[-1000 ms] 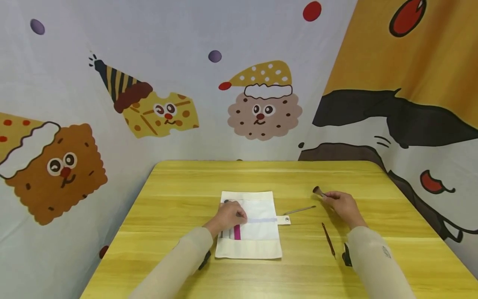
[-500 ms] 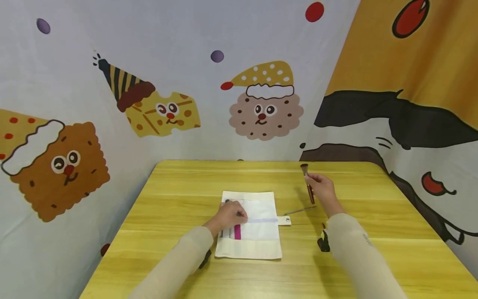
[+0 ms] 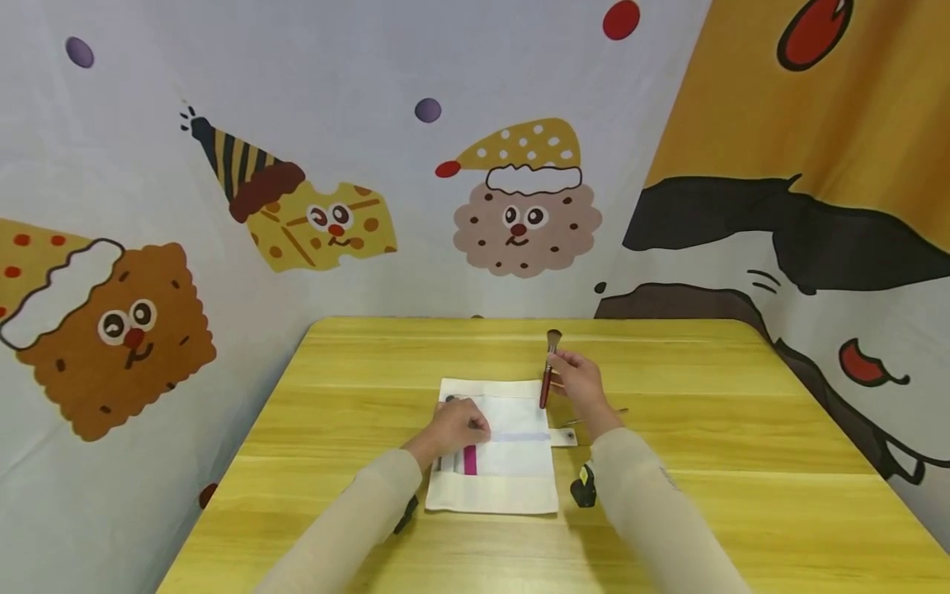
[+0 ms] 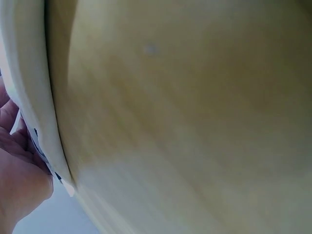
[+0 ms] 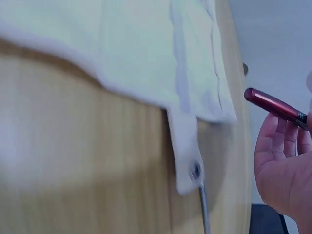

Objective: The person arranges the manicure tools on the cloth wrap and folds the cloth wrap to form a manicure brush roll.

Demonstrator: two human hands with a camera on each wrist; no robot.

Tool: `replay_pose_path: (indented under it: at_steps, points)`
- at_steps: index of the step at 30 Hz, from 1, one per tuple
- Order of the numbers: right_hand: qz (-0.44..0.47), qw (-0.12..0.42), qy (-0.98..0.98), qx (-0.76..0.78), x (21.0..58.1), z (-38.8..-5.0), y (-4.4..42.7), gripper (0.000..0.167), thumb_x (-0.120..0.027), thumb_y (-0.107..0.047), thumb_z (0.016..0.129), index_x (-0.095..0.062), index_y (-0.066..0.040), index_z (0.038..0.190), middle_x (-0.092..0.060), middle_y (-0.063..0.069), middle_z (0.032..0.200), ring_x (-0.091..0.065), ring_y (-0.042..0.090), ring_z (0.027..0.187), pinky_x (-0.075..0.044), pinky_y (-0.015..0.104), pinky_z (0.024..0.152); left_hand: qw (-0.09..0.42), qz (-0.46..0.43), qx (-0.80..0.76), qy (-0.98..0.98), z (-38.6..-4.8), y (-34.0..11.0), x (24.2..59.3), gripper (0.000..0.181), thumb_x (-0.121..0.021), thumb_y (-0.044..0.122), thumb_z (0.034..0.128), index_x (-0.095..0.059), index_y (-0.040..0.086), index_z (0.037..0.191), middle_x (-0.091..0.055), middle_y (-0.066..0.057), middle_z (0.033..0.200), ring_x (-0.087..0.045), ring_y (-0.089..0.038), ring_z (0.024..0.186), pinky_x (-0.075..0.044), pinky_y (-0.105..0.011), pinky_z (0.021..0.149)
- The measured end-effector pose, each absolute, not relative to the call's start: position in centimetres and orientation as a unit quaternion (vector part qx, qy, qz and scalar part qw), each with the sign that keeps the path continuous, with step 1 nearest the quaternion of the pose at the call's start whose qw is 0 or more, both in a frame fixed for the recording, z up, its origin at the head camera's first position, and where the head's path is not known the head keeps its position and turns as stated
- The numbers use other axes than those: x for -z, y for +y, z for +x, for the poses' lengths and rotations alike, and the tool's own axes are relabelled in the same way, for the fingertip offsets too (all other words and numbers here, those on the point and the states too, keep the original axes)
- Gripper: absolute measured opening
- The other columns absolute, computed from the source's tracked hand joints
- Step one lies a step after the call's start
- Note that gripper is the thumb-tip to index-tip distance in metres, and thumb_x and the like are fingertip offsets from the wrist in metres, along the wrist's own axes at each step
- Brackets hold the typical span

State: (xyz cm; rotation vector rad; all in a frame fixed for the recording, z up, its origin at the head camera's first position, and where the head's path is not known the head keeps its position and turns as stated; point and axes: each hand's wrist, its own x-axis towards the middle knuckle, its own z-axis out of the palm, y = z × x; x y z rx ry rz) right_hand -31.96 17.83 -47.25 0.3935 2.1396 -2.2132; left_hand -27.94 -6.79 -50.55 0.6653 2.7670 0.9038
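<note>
1. Brush (image 3: 547, 384): glossy dark red handle, flared brown bristles; pinched by the right hand (image 3: 582, 386), near upright, bristles towards 12 o'clock with a slight lean to 1, handle end down over the pouch's 1 o'clock corner
2. Pouch (image 3: 515, 458): cream cloth, rectangular, lying opened out, white inside; the left hand (image 3: 454, 425) grips at its 10 o'clock side
3. Pouch details: pale lilac band (image 3: 519, 437) running to 3 o'clock, where a strap (image 3: 559, 438) with a metal snap (image 3: 570, 436) sticks out; magenta strip (image 3: 471, 460) at 8 o'clock
</note>
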Motion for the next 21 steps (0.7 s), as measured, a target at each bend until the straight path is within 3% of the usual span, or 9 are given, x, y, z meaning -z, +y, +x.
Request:
replay_pose_path:
  at_steps: [5,15,21]
  points:
    - [0.137,0.037,0.677,0.722,48.2,-31.8,15.8,0.033,-0.062,-0.024,0.099,-0.058,-0.001,0.123,-0.06,0.013,0.117,-0.068,0.025,0.094,-0.054,0.043,0.089,0.077,0.225,-0.296,0.925,-27.9,-6.9,50.5,0.012,-0.075,0.019,0.0888,-0.074,0.024,0.078,-0.06,0.014,0.084,-0.053,-0.01,0.088,-0.032,-0.046,0.096]
    - [0.152,0.057,0.669,0.725,49.5,-31.6,12.7,0.03,-0.067,-0.015,0.096,-0.061,0.001,0.12,-0.066,0.013,0.102,-0.067,0.018,0.073,-0.058,0.036,0.075,0.071,0.23,-0.291,0.926,-27.9,-6.9,50.0,0.009,-0.076,0.019,0.088,-0.076,0.023,0.081,-0.062,0.013,0.085,-0.056,-0.01,0.09,-0.033,-0.045,0.094]
    - [0.15,0.059,0.667,0.727,50.2,-31.1,11.6,0.028,-0.068,-0.009,0.094,-0.062,0.005,0.118,-0.067,0.011,0.091,-0.066,0.017,0.07,-0.059,0.035,0.072,0.067,0.235,-0.295,0.924,-27.9,-6.9,50.3,0.008,-0.076,0.019,0.0878,-0.076,0.023,0.081,-0.062,0.013,0.085,-0.055,-0.009,0.089,-0.033,-0.043,0.092]
